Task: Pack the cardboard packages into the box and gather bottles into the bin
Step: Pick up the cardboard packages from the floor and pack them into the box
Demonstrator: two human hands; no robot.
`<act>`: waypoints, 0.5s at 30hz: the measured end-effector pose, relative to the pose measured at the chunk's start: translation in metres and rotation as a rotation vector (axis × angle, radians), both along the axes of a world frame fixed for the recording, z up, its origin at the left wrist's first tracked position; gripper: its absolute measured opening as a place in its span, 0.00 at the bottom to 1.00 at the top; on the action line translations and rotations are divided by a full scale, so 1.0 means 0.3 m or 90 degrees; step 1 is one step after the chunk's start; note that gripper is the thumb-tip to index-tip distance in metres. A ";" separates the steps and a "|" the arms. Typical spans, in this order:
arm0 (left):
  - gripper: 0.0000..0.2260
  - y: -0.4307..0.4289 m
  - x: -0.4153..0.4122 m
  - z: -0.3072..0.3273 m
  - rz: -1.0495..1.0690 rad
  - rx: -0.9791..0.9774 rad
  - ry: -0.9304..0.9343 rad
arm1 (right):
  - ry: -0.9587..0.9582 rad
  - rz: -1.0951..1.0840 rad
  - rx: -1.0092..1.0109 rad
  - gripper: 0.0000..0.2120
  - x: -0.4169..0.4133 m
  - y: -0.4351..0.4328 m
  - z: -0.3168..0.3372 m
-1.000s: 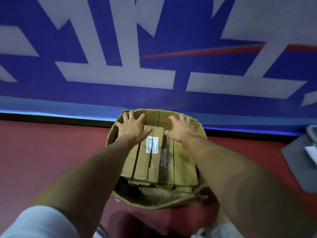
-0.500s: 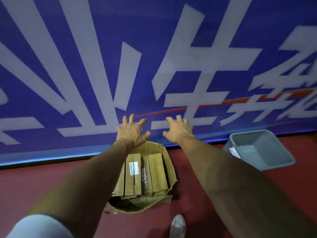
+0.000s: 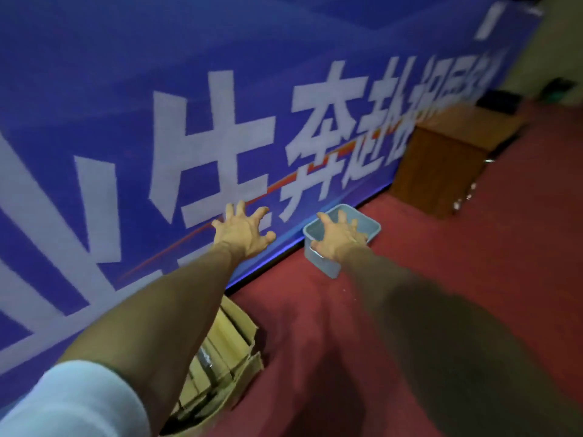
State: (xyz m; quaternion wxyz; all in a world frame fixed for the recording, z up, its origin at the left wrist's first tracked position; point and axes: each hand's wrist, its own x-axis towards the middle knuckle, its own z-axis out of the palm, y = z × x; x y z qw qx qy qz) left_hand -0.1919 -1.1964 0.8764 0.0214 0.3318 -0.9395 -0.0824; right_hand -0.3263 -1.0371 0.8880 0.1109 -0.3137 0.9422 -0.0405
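The open cardboard box (image 3: 243, 370) sits on the red floor at the lower left, under my left forearm, with several flat cardboard packages (image 3: 227, 339) lying side by side inside it. A grey plastic bin (image 3: 328, 266) stands farther along the wall, to the right of the box. My left hand (image 3: 243, 230) is raised in front of the blue banner, fingers spread and holding nothing. My right hand (image 3: 339, 236) hovers in front of the bin with fingers spread, also holding nothing. No bottles are visible.
A long blue banner wall (image 3: 189, 105) with white characters runs along the left. A brown wooden cabinet (image 3: 441, 165) stands against it at the far right. Red carpet (image 3: 473, 279) covers the floor.
Both hands have lifted off the packages in the box and moved up and right. The view has swung right, so the box is now at the lower left and the bin is by my right hand.
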 end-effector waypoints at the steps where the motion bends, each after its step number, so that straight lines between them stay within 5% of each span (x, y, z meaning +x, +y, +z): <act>1: 0.30 0.056 -0.049 0.013 -0.027 -0.002 0.001 | -0.002 -0.027 -0.005 0.36 -0.025 0.078 0.013; 15: 0.30 1.410 -0.578 0.041 -0.448 0.026 0.000 | 0.025 -0.427 0.015 0.38 -0.147 1.524 0.035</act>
